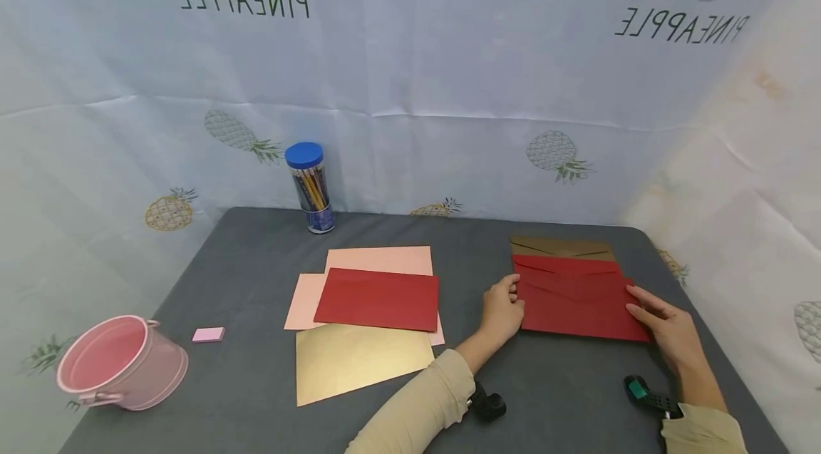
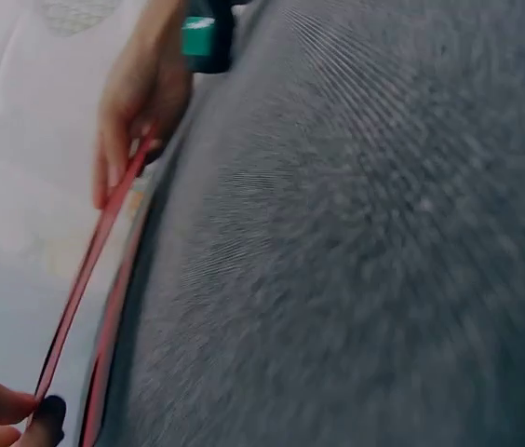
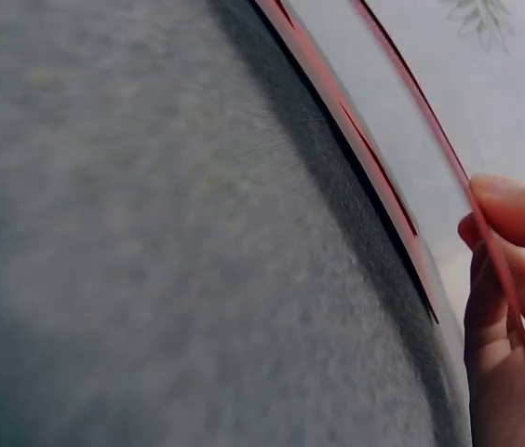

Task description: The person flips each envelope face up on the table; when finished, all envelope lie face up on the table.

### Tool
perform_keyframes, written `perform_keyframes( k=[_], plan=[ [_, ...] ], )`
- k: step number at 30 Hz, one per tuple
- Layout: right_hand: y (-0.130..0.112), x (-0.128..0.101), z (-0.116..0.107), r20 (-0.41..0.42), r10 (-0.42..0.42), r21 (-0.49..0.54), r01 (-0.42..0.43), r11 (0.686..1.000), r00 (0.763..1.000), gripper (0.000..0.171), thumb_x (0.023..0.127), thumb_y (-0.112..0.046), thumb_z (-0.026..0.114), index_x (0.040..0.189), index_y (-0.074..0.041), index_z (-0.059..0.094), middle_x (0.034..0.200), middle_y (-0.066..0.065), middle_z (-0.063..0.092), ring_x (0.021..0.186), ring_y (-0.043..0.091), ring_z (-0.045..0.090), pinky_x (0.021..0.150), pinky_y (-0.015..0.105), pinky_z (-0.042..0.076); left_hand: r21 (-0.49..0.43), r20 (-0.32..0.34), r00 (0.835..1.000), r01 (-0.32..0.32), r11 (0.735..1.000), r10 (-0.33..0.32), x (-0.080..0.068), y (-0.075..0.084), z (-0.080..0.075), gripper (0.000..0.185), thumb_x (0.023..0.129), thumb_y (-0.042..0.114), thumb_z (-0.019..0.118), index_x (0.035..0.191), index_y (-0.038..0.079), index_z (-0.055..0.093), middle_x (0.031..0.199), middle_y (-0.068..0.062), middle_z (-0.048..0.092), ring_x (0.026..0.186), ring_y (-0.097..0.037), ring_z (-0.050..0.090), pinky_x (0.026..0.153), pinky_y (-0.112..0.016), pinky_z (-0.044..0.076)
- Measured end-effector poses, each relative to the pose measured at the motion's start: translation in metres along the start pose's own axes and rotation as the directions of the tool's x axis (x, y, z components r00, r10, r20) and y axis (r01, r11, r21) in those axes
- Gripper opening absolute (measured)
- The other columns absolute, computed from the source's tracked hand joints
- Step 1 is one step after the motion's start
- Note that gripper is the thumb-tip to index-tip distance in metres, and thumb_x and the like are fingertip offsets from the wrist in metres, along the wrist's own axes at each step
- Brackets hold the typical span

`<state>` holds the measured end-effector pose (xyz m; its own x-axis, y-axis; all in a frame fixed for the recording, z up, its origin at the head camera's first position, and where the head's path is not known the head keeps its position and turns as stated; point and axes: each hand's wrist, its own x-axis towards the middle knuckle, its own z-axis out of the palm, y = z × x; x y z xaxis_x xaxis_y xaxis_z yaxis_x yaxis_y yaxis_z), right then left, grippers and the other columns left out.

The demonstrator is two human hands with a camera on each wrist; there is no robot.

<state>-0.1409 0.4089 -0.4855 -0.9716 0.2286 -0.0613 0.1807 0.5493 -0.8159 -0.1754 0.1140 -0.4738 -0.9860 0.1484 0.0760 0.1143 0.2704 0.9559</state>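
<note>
Hands pinch top red envelope (image 1: 580,308) at opposite ends: left hand (image 1: 502,311) at its left edge, right hand (image 1: 667,329) at its right. Envelope lifted slightly off envelope stack (image 1: 561,249) on grey table (image 1: 256,240), right side.

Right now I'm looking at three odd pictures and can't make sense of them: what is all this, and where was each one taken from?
No machine here: a person works at a grey table with bare hands. The wide picture comes from a camera on the head, looking down. The two blurry ones come from cameras strapped to each wrist, skimming low over the table.

The left hand and right hand each pinch one end of a red envelope, lifted a little above more envelopes. The wrist views show its thin red edge between the fingers.

Also on the table: pink, red and gold sheets, a pink bucket, a small pink pad and a jar of pencils.
</note>
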Motion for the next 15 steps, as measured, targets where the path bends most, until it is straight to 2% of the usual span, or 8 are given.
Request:
perform_keyframes(
  k=[3, 6, 7, 10, 13, 15],
  plan=[
    [0.003, 0.004, 0.002, -0.030, 0.001, 0.001, -0.001, 1.000, 1.000, 0.058, 0.090, -0.046, 0.059, 0.143, -0.028, 0.043, 0.152, -0.010, 0.029, 0.142, 0.011, 0.022, 0.073, -0.002, 0.033, 0.101, -0.008, 0.998, -0.059, 0.993, 0.060, -0.001, 0.001, 0.007, 0.045, 0.086, -0.005, 0.060, 0.131, 0.001, 0.055, 0.112, -0.013, 0.065, 0.092, -0.017, 0.062, 0.071, -0.018, 0.050],
    [0.005, 0.007, 0.004, -0.058, -0.009, -0.001, 0.009, 1.000, 0.998, 0.057, 0.090, -0.045, 0.060, 0.142, -0.026, 0.044, 0.149, -0.017, 0.030, 0.145, 0.014, 0.018, 0.078, -0.003, 0.030, 0.196, -0.003, 0.996, -0.090, 0.976, 0.093, -0.002, 0.000, 0.011, 0.046, 0.087, -0.003, 0.061, 0.132, 0.000, 0.053, 0.111, -0.013, 0.065, 0.098, -0.020, 0.061, 0.076, -0.021, 0.051],
    [0.005, 0.008, 0.005, -0.066, -0.017, -0.008, 0.016, 1.000, 0.998, 0.057, 0.090, -0.044, 0.060, 0.142, -0.025, 0.044, 0.147, -0.019, 0.031, 0.144, 0.013, 0.019, 0.080, -0.003, 0.029, 0.219, -0.002, 0.996, -0.088, 0.972, 0.091, -0.003, 0.001, 0.011, 0.047, 0.087, -0.002, 0.061, 0.133, 0.000, 0.053, 0.110, -0.013, 0.065, 0.101, -0.022, 0.061, 0.079, -0.024, 0.052],
    [0.006, 0.009, 0.005, -0.079, -0.048, -0.026, 0.046, 0.999, 0.996, 0.056, 0.091, -0.043, 0.060, 0.141, -0.023, 0.046, 0.140, -0.027, 0.035, 0.137, -0.004, 0.024, 0.081, -0.003, 0.028, 0.281, -0.005, 0.996, -0.079, 0.956, 0.084, -0.003, 0.001, 0.012, 0.047, 0.086, -0.001, 0.063, 0.132, -0.001, 0.053, 0.116, -0.014, 0.062, 0.113, -0.028, 0.058, 0.089, -0.029, 0.052],
    [0.007, 0.011, 0.004, -0.081, -0.082, -0.049, 0.079, 0.996, 0.993, 0.055, 0.091, -0.041, 0.060, 0.140, -0.019, 0.048, 0.129, -0.033, 0.039, 0.121, -0.017, 0.028, 0.077, -0.004, 0.029, 0.326, -0.001, 0.998, -0.066, 0.943, 0.070, -0.003, 0.002, 0.012, 0.048, 0.085, 0.000, 0.064, 0.132, -0.002, 0.052, 0.119, -0.016, 0.060, 0.114, -0.028, 0.058, 0.089, -0.030, 0.052],
    [0.007, 0.012, 0.004, -0.079, -0.090, -0.055, 0.086, 0.995, 0.993, 0.055, 0.091, -0.041, 0.061, 0.139, -0.017, 0.050, 0.125, -0.035, 0.040, 0.118, -0.018, 0.029, 0.077, -0.003, 0.029, 0.360, 0.003, 0.997, -0.067, 0.931, 0.071, -0.002, 0.003, 0.012, 0.048, 0.084, 0.000, 0.065, 0.131, -0.003, 0.053, 0.119, -0.016, 0.059, 0.113, -0.027, 0.058, 0.089, -0.029, 0.053]
  ],
)
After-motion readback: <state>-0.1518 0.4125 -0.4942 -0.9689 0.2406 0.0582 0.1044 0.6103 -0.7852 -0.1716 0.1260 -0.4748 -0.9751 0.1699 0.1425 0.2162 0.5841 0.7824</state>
